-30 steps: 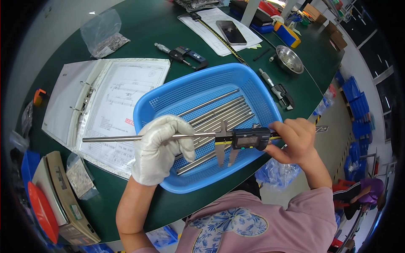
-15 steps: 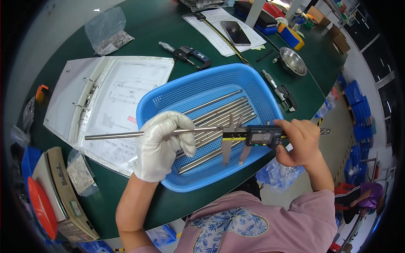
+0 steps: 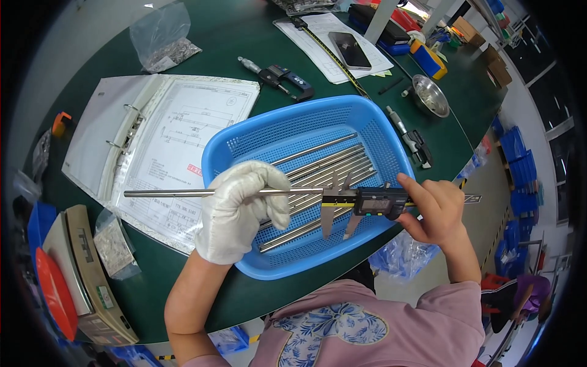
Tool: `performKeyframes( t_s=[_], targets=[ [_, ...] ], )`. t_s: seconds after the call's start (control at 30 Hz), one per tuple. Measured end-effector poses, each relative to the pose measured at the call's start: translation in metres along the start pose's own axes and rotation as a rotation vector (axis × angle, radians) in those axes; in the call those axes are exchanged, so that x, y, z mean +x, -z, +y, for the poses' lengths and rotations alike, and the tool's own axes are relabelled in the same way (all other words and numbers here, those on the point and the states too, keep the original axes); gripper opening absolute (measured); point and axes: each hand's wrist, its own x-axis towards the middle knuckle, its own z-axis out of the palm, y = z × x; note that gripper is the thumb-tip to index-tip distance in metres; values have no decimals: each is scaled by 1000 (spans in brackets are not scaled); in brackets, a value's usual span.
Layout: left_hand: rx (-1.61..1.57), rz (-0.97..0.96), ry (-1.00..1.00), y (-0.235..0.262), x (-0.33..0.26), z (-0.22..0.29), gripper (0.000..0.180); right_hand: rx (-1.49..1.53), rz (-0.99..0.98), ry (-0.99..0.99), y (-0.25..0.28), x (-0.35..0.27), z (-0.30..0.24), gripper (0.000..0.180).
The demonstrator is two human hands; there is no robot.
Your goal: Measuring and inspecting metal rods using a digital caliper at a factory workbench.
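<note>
My left hand (image 3: pixel 235 208), in a white glove, is closed round a thin steel rod (image 3: pixel 165 193) held level above the blue basket. The rod's right end meets the jaws of a digital caliper (image 3: pixel 374 202); whether the jaws touch it I cannot tell. My bare right hand (image 3: pixel 435 211) grips the caliper at its right side, thumb below and fingers above. Beneath both hands is the blue perforated basket (image 3: pixel 214 150), with several steel rods (image 3: pixel 324 164) lying side by side in it.
An open ring binder (image 3: pixel 165 153) with drawings lies left of the basket. Micrometers (image 3: pixel 278 79) lie behind and to the right. A phone (image 3: pixel 350 50) rests on papers at the back, near a metal bowl (image 3: pixel 430 96). A weighing scale (image 3: pixel 92 275) stands front left.
The view has shifted slightly, so the bench things appear a little displaced. Rod and caliper stay held together above the basket, the rod now lying more level.
</note>
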Motion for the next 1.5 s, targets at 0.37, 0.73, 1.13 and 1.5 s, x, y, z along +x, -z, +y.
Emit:
performKeyframes(
  t_s=[0.37,0.73,1.13,1.5],
  targets=[
    [11,-12,19,-1,-1,1,27,2,-6,12,-1,1,0,46],
    [-42,-8,5,-1,-2,0,25,-4,22,7,0,5,-1,43],
    [-43,-9,-7,-1,-2,0,25,-1,39,-7,-1,7,-2,38],
    [-18,5,13,-2,-1,1,26,23,60,-14,-2,8,-1,36]
  ],
)
